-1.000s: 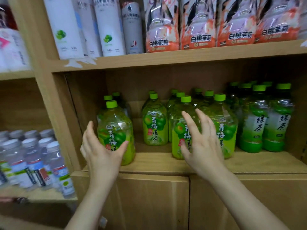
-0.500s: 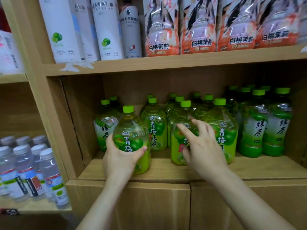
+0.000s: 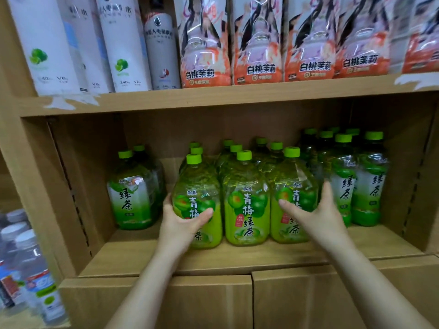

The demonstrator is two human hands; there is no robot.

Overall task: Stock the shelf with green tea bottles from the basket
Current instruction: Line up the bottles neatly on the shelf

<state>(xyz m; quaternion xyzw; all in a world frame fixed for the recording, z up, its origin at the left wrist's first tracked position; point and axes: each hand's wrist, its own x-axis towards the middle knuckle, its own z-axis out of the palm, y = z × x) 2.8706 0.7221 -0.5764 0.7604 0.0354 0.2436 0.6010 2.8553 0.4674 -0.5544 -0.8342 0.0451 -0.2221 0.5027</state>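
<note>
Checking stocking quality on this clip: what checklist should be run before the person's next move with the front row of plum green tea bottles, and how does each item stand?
1. Left hand grips the left front bottle: ok.
2. Right hand holds the right front bottle, thumb across its label: ok.
3. Both stand upright beside the middle bottle, labels forward: ok.
4. Bare shelf board shows left of the row, in front of the white-label bottle: ok.
5. Basket ready for the next bottle: cannot tell, out of view.
</note>
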